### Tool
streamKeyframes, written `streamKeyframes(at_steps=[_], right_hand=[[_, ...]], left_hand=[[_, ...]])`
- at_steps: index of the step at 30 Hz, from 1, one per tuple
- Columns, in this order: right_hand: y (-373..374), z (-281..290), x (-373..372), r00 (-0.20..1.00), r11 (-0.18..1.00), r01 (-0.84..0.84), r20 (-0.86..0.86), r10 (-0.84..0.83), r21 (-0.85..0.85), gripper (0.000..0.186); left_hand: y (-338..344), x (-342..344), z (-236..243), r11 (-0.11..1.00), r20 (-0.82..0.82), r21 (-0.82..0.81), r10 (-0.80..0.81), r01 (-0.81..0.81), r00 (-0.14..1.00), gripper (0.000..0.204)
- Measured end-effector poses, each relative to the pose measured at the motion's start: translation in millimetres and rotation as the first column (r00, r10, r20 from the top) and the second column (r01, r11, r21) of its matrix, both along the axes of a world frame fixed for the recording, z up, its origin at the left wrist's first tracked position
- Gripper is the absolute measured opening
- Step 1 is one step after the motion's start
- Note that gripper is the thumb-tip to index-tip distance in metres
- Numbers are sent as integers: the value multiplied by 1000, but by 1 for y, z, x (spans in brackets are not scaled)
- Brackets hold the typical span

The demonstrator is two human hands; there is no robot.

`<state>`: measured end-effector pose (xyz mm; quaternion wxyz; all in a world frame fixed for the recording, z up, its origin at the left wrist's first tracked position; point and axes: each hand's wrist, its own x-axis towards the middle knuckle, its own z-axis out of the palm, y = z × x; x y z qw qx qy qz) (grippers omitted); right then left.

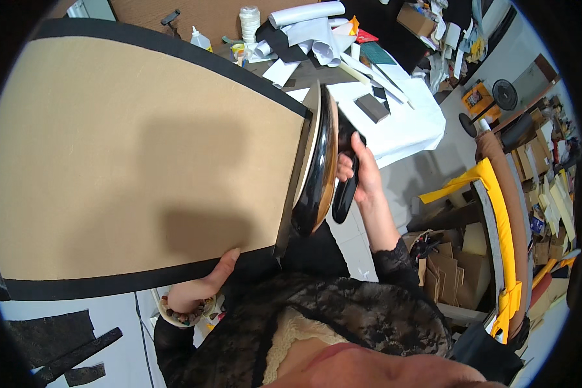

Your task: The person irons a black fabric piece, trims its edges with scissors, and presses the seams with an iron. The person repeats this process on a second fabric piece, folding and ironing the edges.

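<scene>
A large tan board (97,161) with black strips along its edges fills the upper left. My left hand (204,281) holds it at the lower edge, thumb on the black border and the other fingers hidden behind. My right hand (362,168) is closed round the black handle of an iron (320,181), which stands on its side with its metal plate against the board's right edge, along a folded black strip (288,200). Shadows fall across the board's face. Whether the plate presses on the strip is hard to tell.
Behind is a table (417,132) with paper rolls, bottles and scraps. Black pieces (52,336) lie on a pale surface at lower left. At right are a stand fan (504,95), a padded rail with yellow fabric (491,213), a bin of cardboard (456,271) and piled materials.
</scene>
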<state>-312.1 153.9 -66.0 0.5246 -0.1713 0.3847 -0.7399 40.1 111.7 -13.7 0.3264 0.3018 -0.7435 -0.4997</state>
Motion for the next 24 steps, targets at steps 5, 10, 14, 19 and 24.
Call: streamKeyframes(at_steps=[5, 10, 14, 19, 24], right_hand=[[6, 16, 25, 997, 997, 22, -69, -17, 68, 27], [34, 21, -7, 936, 972, 236, -270, -227, 0, 26], [63, 36, -36, 708, 884, 454, -559, -432, -109, 25], [92, 27, -57, 637, 849, 528, -661, -397, -1, 25], [110, 17, -64, 631, 813, 582, -651, -422, 37, 25]], left_hand=[[-11, 6, -21, 987, 110, -161, 20, -2, 994, 25], [-22, 7, -55, 875, -224, 483, 168, -40, 960, 33], [-23, -1, -92, 623, -359, 781, 385, 47, 851, 43], [-17, -5, -131, 471, -362, 875, 491, 108, 792, 48], [-29, -4, -150, 423, -287, 901, 417, 96, 862, 50]])
